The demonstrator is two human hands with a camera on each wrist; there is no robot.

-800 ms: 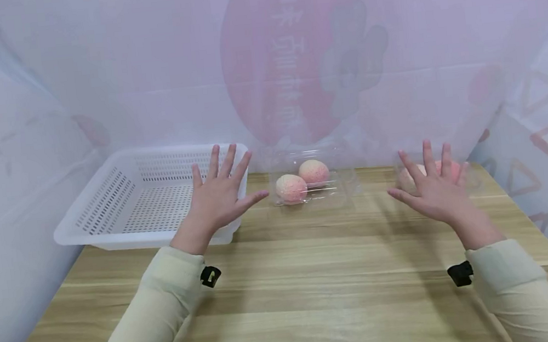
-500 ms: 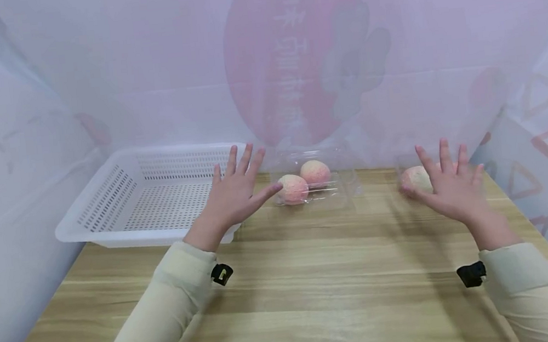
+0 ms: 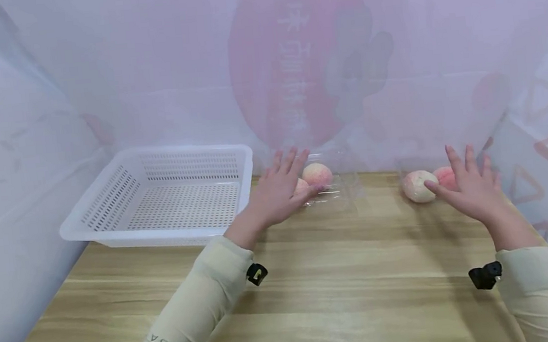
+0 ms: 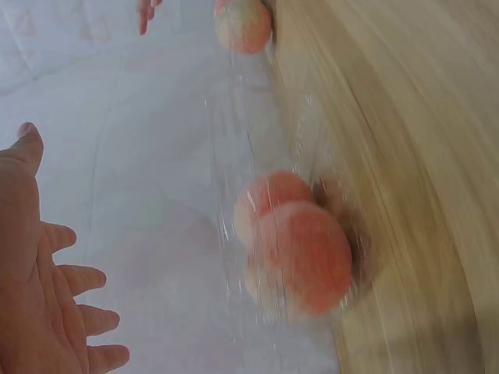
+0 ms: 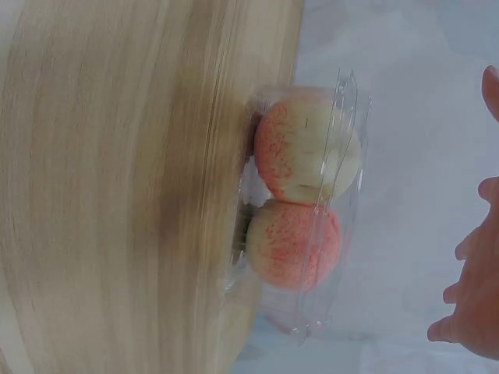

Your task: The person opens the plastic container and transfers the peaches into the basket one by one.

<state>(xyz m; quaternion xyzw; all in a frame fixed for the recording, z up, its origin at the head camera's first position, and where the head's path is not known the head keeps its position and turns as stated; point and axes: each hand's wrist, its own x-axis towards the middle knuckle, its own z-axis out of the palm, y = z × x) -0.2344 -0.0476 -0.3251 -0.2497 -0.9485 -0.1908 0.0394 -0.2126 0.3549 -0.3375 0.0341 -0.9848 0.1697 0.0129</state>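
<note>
Both hands were empty, fingers spread and grasping nothing. The left hand (image 3: 276, 195) hung before a clear plastic box (image 3: 345, 201) near the middle of the back edge of the surface (image 3: 365, 294), covering much of one of its two peaches (image 3: 317, 175) from the head view; the left wrist view showed a gap between fingers and plastic. The right hand (image 3: 474, 190) hung before a second clear box (image 5: 300, 312), at the right, partly blocking its pink peach (image 5: 292, 245); a paler peach (image 3: 419, 186) touched that one. A white basket (image 3: 183, 204) with slotted walls stood left of both boxes, and a printed cloth (image 3: 168, 54) rose behind.
</note>
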